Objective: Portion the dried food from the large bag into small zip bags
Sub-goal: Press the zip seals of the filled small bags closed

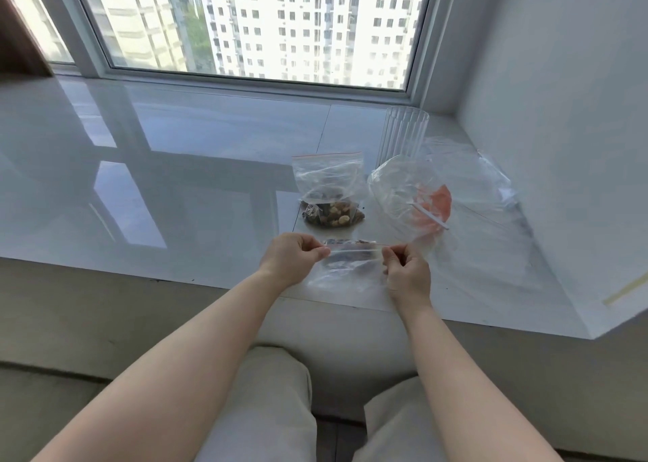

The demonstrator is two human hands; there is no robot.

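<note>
I hold a small clear zip bag (350, 268) above the front edge of the white sill (175, 188). My left hand (292, 256) pinches the left end of its zip strip and my right hand (408, 272) pinches the right end. Some dark dried food shows through the bag near its top. Behind it lies another small zip bag (331, 189) with a red strip, holding nuts and dried fruit at its near end. To the right lies the large clear bag (413, 195), crumpled, with an orange patch inside.
A ribbed clear glass (403, 135) stands at the back right, behind the large bag. More clear plastic (491, 181) lies against the right wall. The window runs along the back. My knees are below the sill's front edge.
</note>
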